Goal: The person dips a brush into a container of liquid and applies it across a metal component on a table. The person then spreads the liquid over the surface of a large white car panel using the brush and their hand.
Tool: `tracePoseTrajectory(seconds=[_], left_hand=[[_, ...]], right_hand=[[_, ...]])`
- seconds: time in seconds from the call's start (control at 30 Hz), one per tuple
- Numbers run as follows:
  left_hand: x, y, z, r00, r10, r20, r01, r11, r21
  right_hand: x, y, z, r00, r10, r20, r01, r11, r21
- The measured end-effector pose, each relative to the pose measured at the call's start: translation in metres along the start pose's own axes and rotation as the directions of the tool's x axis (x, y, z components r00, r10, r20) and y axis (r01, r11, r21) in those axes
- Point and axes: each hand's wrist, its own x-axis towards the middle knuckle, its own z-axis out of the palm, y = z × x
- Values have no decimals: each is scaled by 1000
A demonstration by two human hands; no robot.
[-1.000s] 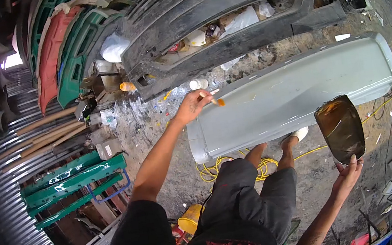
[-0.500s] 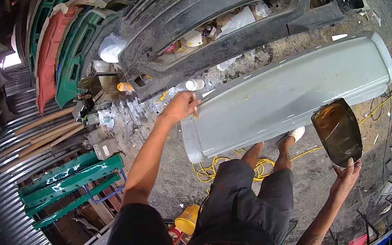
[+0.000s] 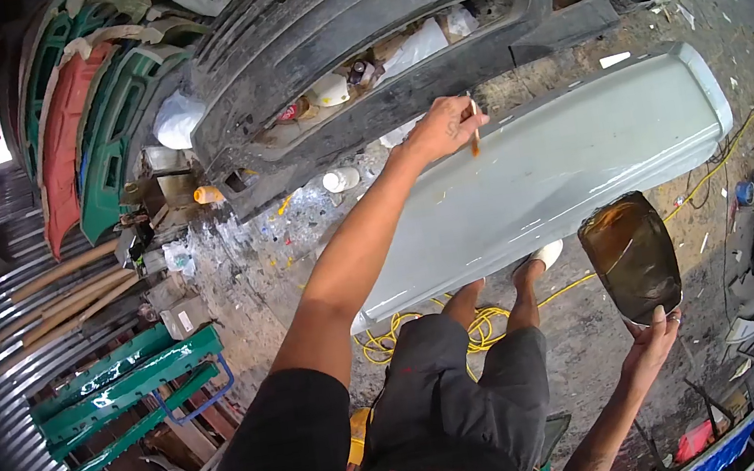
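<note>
My left hand [image 3: 444, 130] pinches a small brush [image 3: 476, 142] with orange-brown bristles pointing down. It is over the far edge of a long, glossy light-grey panel [image 3: 558, 152]; whether the bristles touch the surface I cannot tell. Down at the right, my right hand [image 3: 652, 341] grips the near end of a dark shallow tray [image 3: 639, 285] with rounded corners. Amber-brown colour shows inside the tray, and it is held tilted, beside the panel's near edge. My left forearm hides the panel's left part.
Beyond the panel lies a large black bumper-like part [image 3: 279, 85]. A white bottle [image 3: 341, 180] and an orange-capped container [image 3: 207, 195] are on the stained floor. Yellow cable [image 3: 391, 335] coils near my feet. Green parts [image 3: 129, 391] lie at left.
My left hand has moved right along the panel's far edge with the brush, whose bristles now show more plainly. My right hand still holds the tray, nearly unmoved. The view has shifted slightly.
</note>
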Motion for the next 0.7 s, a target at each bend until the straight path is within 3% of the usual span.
tracePoseTrajectory(seconds=[0.07, 0.13, 0.2, 0.27, 0.33, 0.4, 0.43, 0.5, 0.53, 0.6, 0.7], left_hand=[[-6, -1, 3, 997, -9, -80, 7, 1000, -22], [-32, -22, 4, 982, 53, -180, -93, 971, -222], [-74, -32, -7, 985, -22, -169, -28, 958, -286], [-114, -40, -23, 976, 3, -217, -42, 984, -176], [-148, -44, -49, 987, -95, -129, 92, 995, -26], [-157, -39, -73, 956, -293, 1, 291, 950, 116], [-149, -40, -71, 959, -283, 9, 280, 953, 112], [-126, -42, -73, 965, -243, 96, 210, 939, 272], [-110, -39, -69, 966, -238, 98, 204, 940, 274], [-60, -32, -41, 989, -68, 128, 29, 958, 286], [15, -8, -6, 988, 19, 151, -48, 981, 187]], right_hand=[[-2, -2, 2, 1000, 6, 12, -6, 1000, -8], [-2, -2, 5, 1000, 7, -2, -7, 1000, 10], [0, 2, 4, 1000, -2, 4, 2, 1000, 15], [0, 2, 3, 1000, -9, 0, 9, 1000, 17], [-1, -3, 7, 1000, -24, -1, 24, 999, 38], [0, -5, 5, 999, -44, -28, 45, 998, 48], [2, -1, 0, 999, -29, -20, 30, 995, 90], [6, -1, -7, 1000, -7, 19, 5, 992, 127], [7, -4, -7, 1000, -10, 14, 8, 991, 131], [8, -10, -8, 1000, 6, 6, -6, 997, 80], [13, -3, -20, 1000, -8, 5, 7, 994, 105]])
